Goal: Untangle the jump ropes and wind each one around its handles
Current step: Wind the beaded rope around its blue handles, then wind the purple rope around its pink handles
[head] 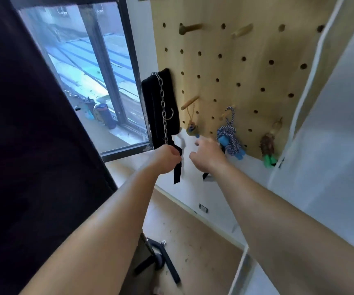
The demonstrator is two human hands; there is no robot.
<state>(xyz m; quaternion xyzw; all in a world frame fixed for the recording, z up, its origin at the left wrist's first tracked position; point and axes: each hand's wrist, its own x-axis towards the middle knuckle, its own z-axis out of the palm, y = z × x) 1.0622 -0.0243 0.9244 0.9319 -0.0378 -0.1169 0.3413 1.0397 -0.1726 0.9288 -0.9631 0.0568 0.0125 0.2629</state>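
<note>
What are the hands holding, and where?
The left hand grips the black strap near its hanging lower end, by the bottom of the chain. The right hand holds nothing, open beside the blue jump rope.

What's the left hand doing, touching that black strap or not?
Touching. The head view shows the left hand curled round the black strap, whose tail hangs below the fist.

The left grip (167, 158) curls round the dangling strap of a black belt (150, 103) hung with a steel chain (163, 103). The right grip (208, 154), fingers loose, reaches toward a blue-and-white jump rope (228, 135) bundled on the pegboard (246, 71) at its two o'clock. A green-handled rope (267, 144) hangs at three o'clock.
</note>
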